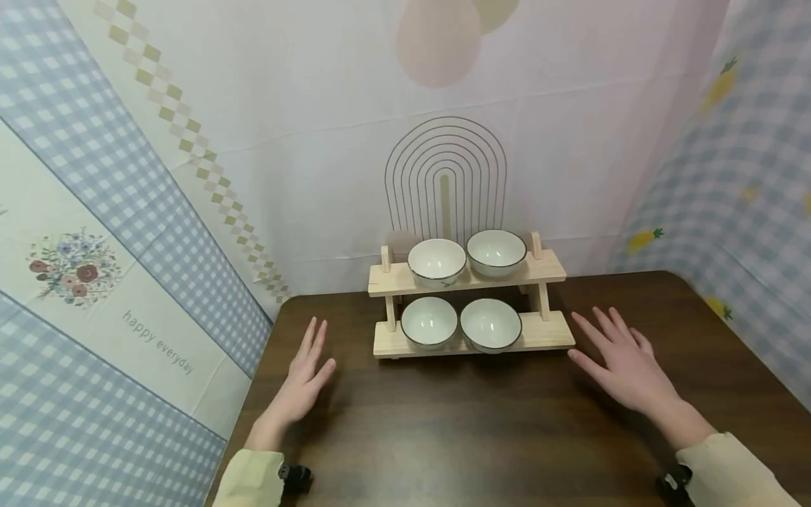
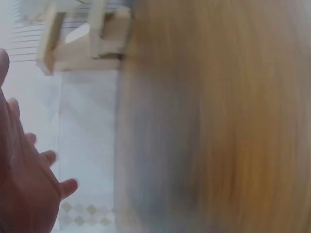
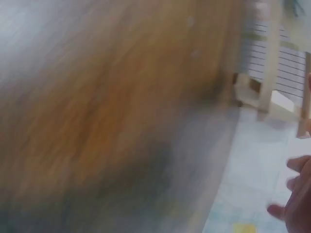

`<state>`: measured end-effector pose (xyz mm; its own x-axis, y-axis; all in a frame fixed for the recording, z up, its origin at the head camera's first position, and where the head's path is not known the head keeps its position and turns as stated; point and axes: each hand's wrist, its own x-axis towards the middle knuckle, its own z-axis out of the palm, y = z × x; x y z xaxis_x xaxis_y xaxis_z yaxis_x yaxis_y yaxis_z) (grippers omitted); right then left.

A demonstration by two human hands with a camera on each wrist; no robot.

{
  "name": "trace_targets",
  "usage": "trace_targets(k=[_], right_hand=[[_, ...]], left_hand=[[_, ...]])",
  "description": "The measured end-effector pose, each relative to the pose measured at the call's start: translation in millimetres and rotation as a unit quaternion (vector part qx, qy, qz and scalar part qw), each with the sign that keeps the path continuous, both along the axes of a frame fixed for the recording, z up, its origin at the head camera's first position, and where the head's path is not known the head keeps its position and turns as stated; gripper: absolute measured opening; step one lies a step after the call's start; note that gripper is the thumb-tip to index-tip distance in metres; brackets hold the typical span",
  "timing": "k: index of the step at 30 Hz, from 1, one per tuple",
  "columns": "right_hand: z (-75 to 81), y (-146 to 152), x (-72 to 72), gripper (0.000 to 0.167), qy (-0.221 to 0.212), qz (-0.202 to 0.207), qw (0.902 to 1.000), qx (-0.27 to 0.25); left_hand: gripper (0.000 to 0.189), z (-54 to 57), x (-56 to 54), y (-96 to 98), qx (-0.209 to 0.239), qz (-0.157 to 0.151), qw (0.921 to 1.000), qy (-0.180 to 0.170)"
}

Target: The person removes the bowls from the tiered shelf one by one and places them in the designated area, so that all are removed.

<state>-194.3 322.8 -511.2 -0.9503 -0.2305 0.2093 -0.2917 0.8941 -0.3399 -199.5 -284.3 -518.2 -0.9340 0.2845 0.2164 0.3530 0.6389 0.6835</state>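
A two-tier wooden rack [image 1: 551,327] stands near the back of the table. On its upper shelf sit two white bowls with dark rims, a left one [image 1: 437,262] and a right one [image 1: 497,252]. Two similar bowls, one at left [image 1: 429,322] and one at right [image 1: 491,325], rest on the lower shelf. My left hand [image 1: 303,380] is over the table left of the rack, fingers extended, holding nothing. To the rack's right, my right hand [image 1: 624,362] spreads its fingers near the lower shelf's end, also holding nothing. Both wrist views are blurred, with the rack's end in an upper corner.
The dark brown wooden table [image 1: 456,422] runs back to a pale printed cloth [image 1: 317,141] hanging behind the rack. Blue checked cloth hangs at the left [image 1: 146,176] and at the right [image 1: 728,197]. Each wrist carries a small black device.
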Motion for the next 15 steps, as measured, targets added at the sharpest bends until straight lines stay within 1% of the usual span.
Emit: trace_targets(k=[3, 5, 6, 9, 12, 13, 15], right_hand=[[7.4, -10, -1.6, 0.068, 0.0, -0.01, 0.9984, -0.056], [12.0, -18, -2.9, 0.061, 0.007, -0.022, 0.9949, -0.098], [14.0, -23, -3.7, 0.058, 0.007, -0.027, 0.9925, -0.119], [18.3, -39, -6.8, 0.054, -0.007, -0.04, 0.9834, -0.177], [21.1, -56, -10.5, 0.057, -0.047, -0.04, 0.9738, -0.219], [22.1, -62, -11.7, 0.058, -0.063, -0.037, 0.9694, -0.234], [23.0, -73, -14.2, 0.06, -0.092, -0.03, 0.9599, -0.263]], left_hand=[[0.072, -1.2, -2.4, 11.1, 0.081, 0.021, 0.9964, -0.013], [0.071, -1.4, -5.4, 19.6, 0.112, 0.03, 0.9931, -0.018], [0.07, -1.7, -6.7, 23.9, 0.12, 0.034, 0.9919, -0.022], [0.067, -3.0, -11.1, 36.9, 0.118, 0.048, 0.9912, -0.035], [0.065, -3.4, -14.8, 49.7, 0.123, 0.066, 0.9882, -0.063], [0.064, -3.5, -16.3, 53.8, 0.129, 0.071, 0.9864, -0.073], [0.063, -3.3, -18.7, 61.8, 0.156, 0.078, 0.9803, -0.092]])
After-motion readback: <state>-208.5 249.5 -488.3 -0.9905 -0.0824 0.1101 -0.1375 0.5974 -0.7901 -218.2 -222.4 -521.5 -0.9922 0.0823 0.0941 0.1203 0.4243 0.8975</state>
